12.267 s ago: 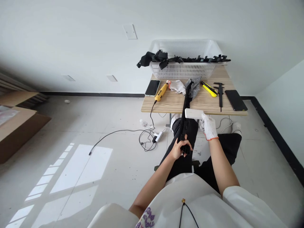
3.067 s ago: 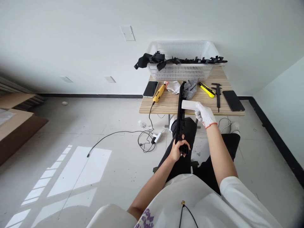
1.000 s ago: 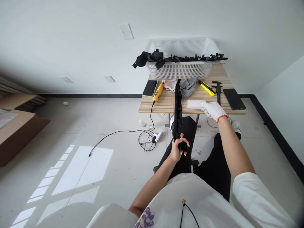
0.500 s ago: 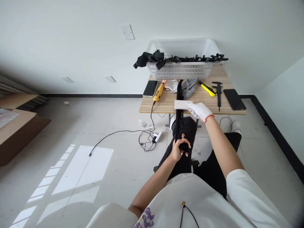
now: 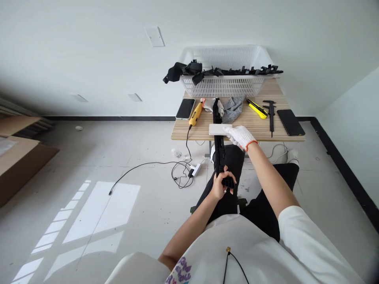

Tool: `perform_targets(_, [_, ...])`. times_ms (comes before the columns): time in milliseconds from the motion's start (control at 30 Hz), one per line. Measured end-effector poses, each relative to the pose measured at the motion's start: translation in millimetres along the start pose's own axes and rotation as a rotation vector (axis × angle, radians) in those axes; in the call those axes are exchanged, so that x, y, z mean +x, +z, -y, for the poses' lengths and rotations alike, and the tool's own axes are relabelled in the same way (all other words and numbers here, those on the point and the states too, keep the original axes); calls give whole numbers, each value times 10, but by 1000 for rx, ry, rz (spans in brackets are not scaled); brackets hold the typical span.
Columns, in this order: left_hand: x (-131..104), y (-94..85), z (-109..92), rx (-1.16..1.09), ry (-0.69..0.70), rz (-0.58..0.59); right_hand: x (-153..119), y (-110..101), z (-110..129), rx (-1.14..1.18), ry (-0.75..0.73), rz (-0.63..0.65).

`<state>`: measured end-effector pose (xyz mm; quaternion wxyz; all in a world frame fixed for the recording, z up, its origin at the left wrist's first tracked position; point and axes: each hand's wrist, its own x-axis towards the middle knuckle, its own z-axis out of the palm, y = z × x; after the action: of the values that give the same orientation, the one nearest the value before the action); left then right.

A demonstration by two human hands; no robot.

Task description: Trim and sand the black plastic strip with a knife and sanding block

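My bare left hand (image 5: 220, 184) grips the near end of a long, narrow black plastic part (image 5: 219, 154), which points away from me over the table's front edge. In my right hand (image 5: 240, 137), which wears a white knit glove with an orange cuff, is a flat white rectangular block (image 5: 218, 129). The block lies crosswise over the black part and hides a short stretch of it. Close to the part's far end are a crumpled white glove (image 5: 209, 105) and a grey cloth (image 5: 233, 109).
On the wood-grain table (image 5: 189, 133) lie a yellow corded tool (image 5: 196, 114), two phones, a yellow utility knife (image 5: 257, 109) and a caliper (image 5: 271, 118). Behind them, a white basket (image 5: 227, 87) carries black parts across its rim. Cables and a power strip (image 5: 196, 170) are on the floor.
My right hand and the white block have shifted left. The far end of the black part has swung left too, while my left hand keeps its grip. The whole view has moved slightly.
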<state>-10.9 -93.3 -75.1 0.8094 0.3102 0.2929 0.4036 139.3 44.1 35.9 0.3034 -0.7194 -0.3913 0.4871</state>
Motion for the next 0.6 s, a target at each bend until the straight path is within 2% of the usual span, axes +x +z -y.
perform_targets(433, [4,11,4,10,13,-10,233,62,-132,-44,-77,0])
perform_targets(600, [2,10,2,-2,13,-18,231,92,-109,-34,-74,13])
